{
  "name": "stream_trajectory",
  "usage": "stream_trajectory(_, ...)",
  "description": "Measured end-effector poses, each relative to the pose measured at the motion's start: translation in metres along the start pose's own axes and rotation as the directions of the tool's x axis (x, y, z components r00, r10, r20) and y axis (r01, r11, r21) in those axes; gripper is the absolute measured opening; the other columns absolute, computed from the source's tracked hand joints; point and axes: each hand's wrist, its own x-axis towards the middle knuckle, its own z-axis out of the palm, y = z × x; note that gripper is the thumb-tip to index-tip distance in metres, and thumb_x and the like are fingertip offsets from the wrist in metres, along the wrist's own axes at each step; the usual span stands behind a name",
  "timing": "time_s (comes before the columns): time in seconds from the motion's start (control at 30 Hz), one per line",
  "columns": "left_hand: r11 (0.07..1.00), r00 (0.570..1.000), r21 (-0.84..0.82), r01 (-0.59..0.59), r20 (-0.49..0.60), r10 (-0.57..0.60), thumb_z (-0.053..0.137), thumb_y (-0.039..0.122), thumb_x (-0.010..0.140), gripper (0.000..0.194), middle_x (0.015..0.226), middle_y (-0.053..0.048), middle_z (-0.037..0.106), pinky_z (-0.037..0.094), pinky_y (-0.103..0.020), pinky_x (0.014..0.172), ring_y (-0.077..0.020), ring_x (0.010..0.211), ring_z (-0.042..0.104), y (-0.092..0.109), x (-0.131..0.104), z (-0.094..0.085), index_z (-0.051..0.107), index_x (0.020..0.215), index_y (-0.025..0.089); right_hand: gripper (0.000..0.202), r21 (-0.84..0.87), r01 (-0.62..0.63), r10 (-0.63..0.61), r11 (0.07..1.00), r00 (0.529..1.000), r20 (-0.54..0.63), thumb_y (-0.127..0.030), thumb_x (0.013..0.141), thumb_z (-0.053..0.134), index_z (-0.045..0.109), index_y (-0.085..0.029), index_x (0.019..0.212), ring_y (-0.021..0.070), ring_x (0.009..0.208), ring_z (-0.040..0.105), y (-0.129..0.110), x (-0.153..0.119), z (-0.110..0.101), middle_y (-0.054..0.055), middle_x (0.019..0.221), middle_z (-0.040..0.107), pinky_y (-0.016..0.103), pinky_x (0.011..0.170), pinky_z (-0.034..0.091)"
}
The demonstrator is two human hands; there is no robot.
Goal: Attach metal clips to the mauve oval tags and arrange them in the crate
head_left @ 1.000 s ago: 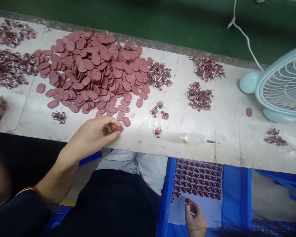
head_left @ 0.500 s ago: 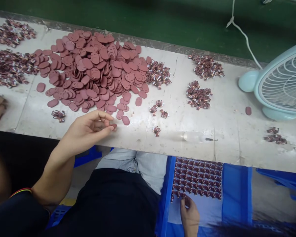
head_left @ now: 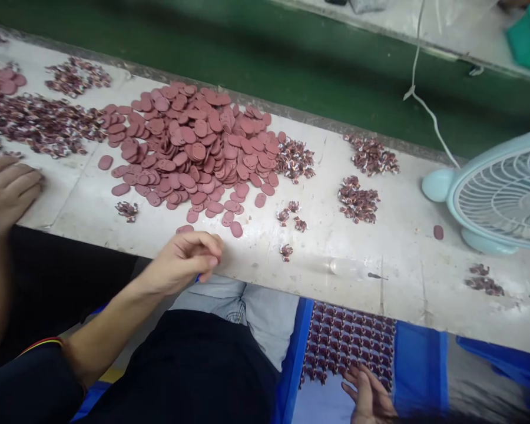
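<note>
Head view, with oval disc just beyond and right of curled left hand (grasp indeterminable), and right hand released near rowed pieces.

The place was a workshop: a long bench bore a heap of matching discs around eleven o'clock, and a blue crate at five held rows of small parts.

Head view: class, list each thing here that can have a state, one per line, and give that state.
Left hand, curled; grip unclear
White sheet, partly covered by dark pieces in rows
Right hand, open, by those rows
Pink oval pieces, mostly heaped
Clear bottle, lying down
Fan, running or off unclear
White cord, uncoiled
Co-worker's hand, on the table
</note>
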Motion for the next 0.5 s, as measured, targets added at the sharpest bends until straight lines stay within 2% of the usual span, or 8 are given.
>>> stream_trajectory(0.13,0.965,0.975,-0.173,0.195,0.143,-0.171,0.097,0.027,0.081,0.021,0.081,-0.001,0.072,0.053,-0.017,0.05,-0.0063,0.056,0.059,-0.023,-0.001,0.038,0.08,0.087,0.016,0.051,0.394,-0.166,0.021,0.904,0.938,0.346,-0.081,0.082,0.061,0.077,-0.034,0.094,0.0169,0.048,0.05,-0.087,-0.011,0.046,-0.002,0.069,0.056,0.032,0.033,0.044)
stream_trajectory(0.17,0.945,0.961,-0.211,0.25,0.169,-0.217,0.097,0.03,0.081,0.024,0.087,-0.004,0.076,0.056,-0.018,0.054,-0.0079,0.061,0.062,-0.027,-0.002,0.045,0.083,0.093,0.015,0.058,0.494,-0.334,0.041,0.803,0.857,0.514,-0.08,0.088,0.056,0.079,-0.03,0.105,0.0141,0.045,0.044,-0.105,-0.008,0.058,-0.003,0.071,0.053,0.029,0.029,0.04)
stream_trajectory(0.23,0.893,0.927,-0.283,0.35,0.24,-0.287,0.097,0.034,0.08,0.035,0.107,-0.011,0.083,0.062,-0.021,0.064,-0.0104,0.071,0.07,-0.032,-0.003,0.054,0.087,0.107,0.014,0.064,0.538,-0.788,-0.081,0.299,0.541,0.837,-0.065,0.099,0.056,0.065,-0.019,0.142,0.0113,0.051,0.053,-0.136,0.005,0.085,-0.002,0.084,0.058,0.022,0.034,0.049)
stream_trajectory(0.27,0.873,0.914,-0.308,0.378,0.273,-0.299,0.097,0.034,0.08,0.04,0.118,-0.015,0.084,0.064,-0.021,0.068,-0.0112,0.075,0.073,-0.033,-0.004,0.057,0.088,0.114,0.014,0.069,0.392,-0.918,-0.219,0.062,0.371,0.902,-0.056,0.101,0.055,0.05,-0.017,0.157,0.0142,0.064,0.065,-0.147,0.014,0.098,0.002,0.097,0.061,0.022,0.041,0.056)
stream_trajectory(0.33,0.853,0.901,-0.339,0.398,0.32,-0.293,0.098,0.033,0.08,0.046,0.132,-0.017,0.083,0.066,-0.021,0.072,-0.0118,0.081,0.077,-0.035,-0.006,0.058,0.089,0.121,0.016,0.065,0.228,-0.973,-0.356,-0.033,0.225,0.907,-0.04,0.096,0.047,0.04,-0.016,0.156,0.0171,0.064,0.068,-0.162,0.033,0.121,0.001,0.095,0.058,0.025,0.04,0.056)
stream_trajectory(0.43,0.841,0.902,-0.372,0.392,0.337,-0.27,0.099,0.032,0.081,0.045,0.129,-0.017,0.085,0.066,-0.018,0.074,-0.0108,0.081,0.079,-0.039,-0.007,0.055,0.089,0.121,0.016,0.042,0.199,-0.98,-0.388,-0.016,0.19,0.902,-0.032,0.092,0.048,0.05,-0.024,0.134,0.0177,0.062,0.068,-0.169,0.043,0.142,-0.004,0.083,0.052,0.027,0.047,0.06)
stream_trajectory(0.47,0.838,0.902,-0.381,0.39,0.339,-0.266,0.099,0.031,0.081,0.044,0.127,-0.016,0.085,0.066,-0.019,0.074,-0.0109,0.081,0.079,-0.041,-0.007,0.054,0.089,0.121,0.016,0.034,0.237,-0.971,-0.372,0.004,0.219,0.902,-0.034,0.094,0.051,0.053,-0.025,0.128,0.0158,0.061,0.066,-0.167,0.04,0.143,-0.005,0.081,0.052,0.026,0.049,0.06)
stream_trajectory(0.5,0.835,0.902,-0.39,0.389,0.344,-0.26,0.099,0.032,0.082,0.043,0.124,-0.016,0.086,0.066,-0.019,0.073,-0.0118,0.082,0.08,-0.043,-0.006,0.054,0.089,0.12,0.016,0.029,0.345,-0.928,-0.324,0.141,0.286,0.902,-0.039,0.098,0.051,0.056,-0.026,0.123,0.0141,0.057,0.062,-0.164,0.036,0.142,-0.004,0.081,0.051,0.025,0.046,0.057)
